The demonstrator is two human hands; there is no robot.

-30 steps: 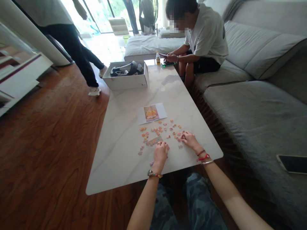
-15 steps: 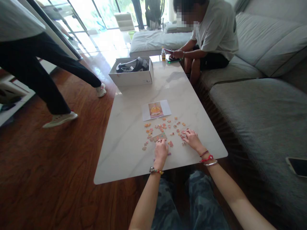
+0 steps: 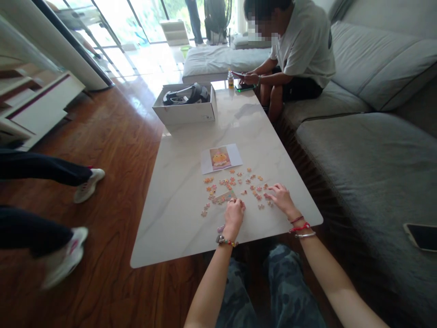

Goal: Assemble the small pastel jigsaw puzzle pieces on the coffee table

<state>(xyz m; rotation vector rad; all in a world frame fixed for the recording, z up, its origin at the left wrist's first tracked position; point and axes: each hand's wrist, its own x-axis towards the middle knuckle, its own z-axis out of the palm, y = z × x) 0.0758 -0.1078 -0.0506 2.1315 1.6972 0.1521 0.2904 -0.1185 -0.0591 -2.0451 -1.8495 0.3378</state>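
Observation:
My left hand is closed with its fingers curled down over the near part of the tabletop; whatever lies under or in the fingertips is hidden. Just beyond it is a partly joined strip of jigsaw puzzle. My right hand has its fingers apart at the right edge of the loose jigsaw pieces, the thumb tip close to a pink piece. More pieces lie to the left. A printed picture of a yellow figure on a white sheet rests behind the pieces. A small purple item shows beside my left wrist.
On the white marble-patterned table, an open box with a dark device stands at the far left, a small bottle behind. A seated person holds a phone on the grey sofa. Another person's legs are at left.
My left hand has shifted right, over the spot where a small joined piece lay. My right hand has drawn back to the right, uncovering several pieces. The walking person has stepped nearer on the left.

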